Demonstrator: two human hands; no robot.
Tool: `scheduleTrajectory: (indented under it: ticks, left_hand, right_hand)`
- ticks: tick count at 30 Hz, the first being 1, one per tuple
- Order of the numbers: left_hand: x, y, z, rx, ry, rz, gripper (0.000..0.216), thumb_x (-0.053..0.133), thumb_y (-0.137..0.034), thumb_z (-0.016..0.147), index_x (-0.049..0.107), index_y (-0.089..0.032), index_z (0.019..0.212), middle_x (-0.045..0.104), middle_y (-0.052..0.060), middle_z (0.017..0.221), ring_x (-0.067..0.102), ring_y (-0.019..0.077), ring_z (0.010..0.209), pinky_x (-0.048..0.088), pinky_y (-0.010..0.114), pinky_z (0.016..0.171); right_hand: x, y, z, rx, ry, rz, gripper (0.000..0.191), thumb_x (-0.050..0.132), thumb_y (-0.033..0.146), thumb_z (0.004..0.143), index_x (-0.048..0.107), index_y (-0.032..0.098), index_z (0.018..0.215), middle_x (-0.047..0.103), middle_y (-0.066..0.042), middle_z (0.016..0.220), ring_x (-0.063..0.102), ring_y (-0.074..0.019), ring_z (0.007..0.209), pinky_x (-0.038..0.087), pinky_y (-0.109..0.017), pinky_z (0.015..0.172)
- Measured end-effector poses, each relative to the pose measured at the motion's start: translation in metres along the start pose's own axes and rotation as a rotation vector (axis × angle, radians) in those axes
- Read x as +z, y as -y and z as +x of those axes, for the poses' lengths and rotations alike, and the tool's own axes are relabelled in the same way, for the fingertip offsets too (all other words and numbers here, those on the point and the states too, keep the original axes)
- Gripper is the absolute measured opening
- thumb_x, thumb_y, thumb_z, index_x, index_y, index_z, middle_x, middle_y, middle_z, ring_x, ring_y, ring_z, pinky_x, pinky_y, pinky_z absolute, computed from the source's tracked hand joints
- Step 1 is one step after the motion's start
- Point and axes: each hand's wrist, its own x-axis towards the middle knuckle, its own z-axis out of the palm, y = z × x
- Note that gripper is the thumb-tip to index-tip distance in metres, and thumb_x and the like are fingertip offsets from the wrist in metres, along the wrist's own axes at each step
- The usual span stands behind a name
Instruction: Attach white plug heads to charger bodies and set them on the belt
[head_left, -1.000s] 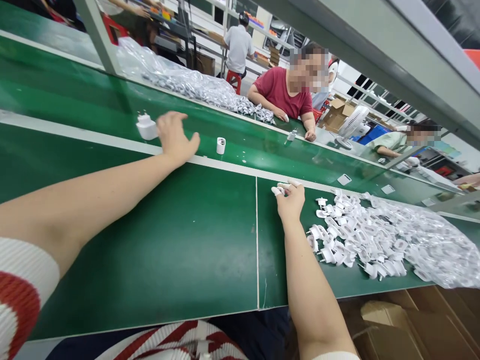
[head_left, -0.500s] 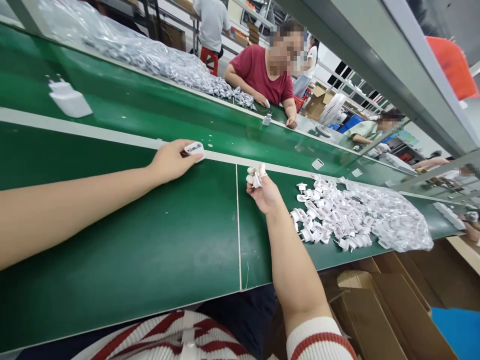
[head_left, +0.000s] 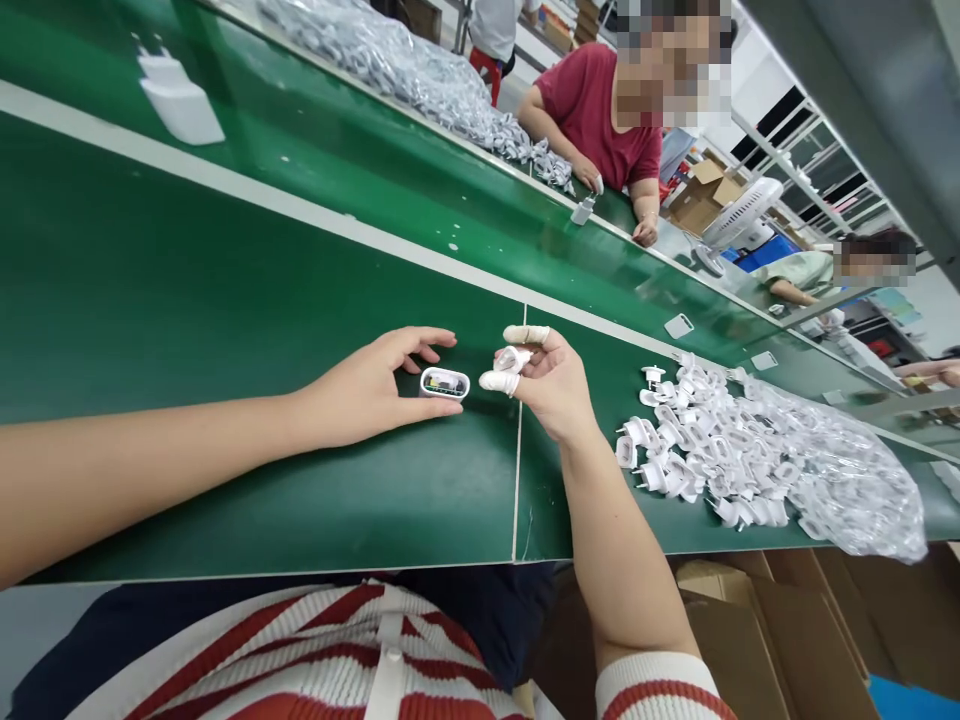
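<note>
My left hand (head_left: pixel 375 385) grips a small white open charger shell (head_left: pixel 444 383) between thumb and fingers, just above the green table (head_left: pixel 225 330). Its open end faces me and shows parts inside. My right hand (head_left: pixel 551 385), with white finger cots on the fingertips, pinches a small white plug piece (head_left: pixel 512 358) right beside the shell. A pile of white plug pieces (head_left: pixel 712 450) lies on the table to the right of my right hand.
A finished white charger (head_left: pixel 180 100) rides the far green belt at upper left. Bagged cables (head_left: pixel 420 70) are heaped along the far side. Across the belt a person in a red shirt (head_left: pixel 600 120) handles a part. Cardboard boxes (head_left: pixel 787 640) stand below right.
My left hand carried the shell from the belt's edge back toward me. My right hand lifted with a plug piece and came next to it. The view tilted down.
</note>
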Motion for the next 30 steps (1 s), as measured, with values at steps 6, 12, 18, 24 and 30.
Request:
scheduleTrajectory:
  ticks: [6,12,18,24,30]
  left_hand:
    - [-0.006,0.004,0.003,0.066,0.102,0.032,0.047,0.078,-0.068,0.08,0.079,-0.033,0.112,0.078,0.003,0.114,0.069,0.0294,0.106,0.054,0.041,0.098]
    - [-0.007,0.003,0.003,0.049,0.121,0.027,0.042,0.076,-0.064,0.079,0.079,-0.035,0.11,0.078,0.003,0.11,0.069,0.0298,0.105,0.054,0.04,0.091]
    - [-0.007,0.004,0.005,0.055,0.121,0.004,0.042,0.074,-0.064,0.079,0.081,-0.036,0.109,0.077,0.003,0.108,0.068,0.0304,0.103,0.054,0.039,0.089]
    - [-0.008,0.0,0.004,0.029,0.114,0.002,0.043,0.076,-0.062,0.077,0.081,-0.036,0.111,0.077,0.002,0.107,0.068,0.0305,0.105,0.053,0.039,0.092]
    - [-0.007,-0.005,0.006,-0.005,0.087,-0.018,0.042,0.079,-0.062,0.073,0.081,-0.033,0.103,0.077,0.002,0.106,0.068,0.0306,0.105,0.051,0.037,0.092]
  right_hand:
    - [0.018,0.003,-0.01,-0.011,0.003,-0.045,0.051,0.106,0.036,0.044,0.072,0.024,0.079,0.07,0.002,0.079,0.06,-0.0152,0.071,0.054,-0.032,0.065]
    - [0.021,-0.002,-0.008,0.025,-0.006,-0.042,0.04,0.1,0.044,0.06,0.078,0.026,0.088,0.073,0.002,0.081,0.058,-0.0127,0.065,0.055,-0.031,0.063]
    - [0.023,-0.006,-0.008,0.082,0.029,-0.02,0.038,0.092,0.047,0.071,0.081,0.028,0.103,0.077,0.0,0.091,0.061,-0.0139,0.069,0.061,-0.033,0.065]
    - [0.025,-0.003,-0.014,-0.039,-0.029,-0.092,0.033,0.093,0.041,0.072,0.078,0.028,0.099,0.076,0.0,0.091,0.066,-0.0176,0.077,0.06,-0.035,0.069]
    - [0.025,0.0,-0.026,-0.35,-0.03,-0.576,0.016,0.085,0.036,0.085,0.082,0.036,0.102,0.076,-0.002,0.099,0.065,-0.0244,0.091,0.055,-0.048,0.094]
